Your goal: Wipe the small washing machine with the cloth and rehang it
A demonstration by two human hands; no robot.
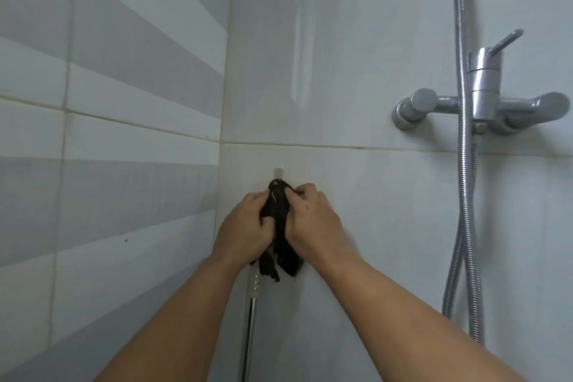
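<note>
A dark, crumpled cloth (pixel 278 220) hangs against the white tiled wall just below a small white wall hook (pixel 278 172), its top bunched at the hook's lower end. My left hand (pixel 245 226) grips the cloth's left side, fingers curled into the fabric. My right hand (pixel 313 220) pinches its upper right part near the hook. The cloth's ragged lower end dangles beneath both hands. The washing machine is out of view.
A chrome shower mixer tap (pixel 483 99) is mounted on the wall at the right, with a metal shower hose (pixel 465 164) hanging in a loop past it. A thin metal rod (pixel 251 319) stands in the corner below the cloth. Grey-striped tiles cover the left wall.
</note>
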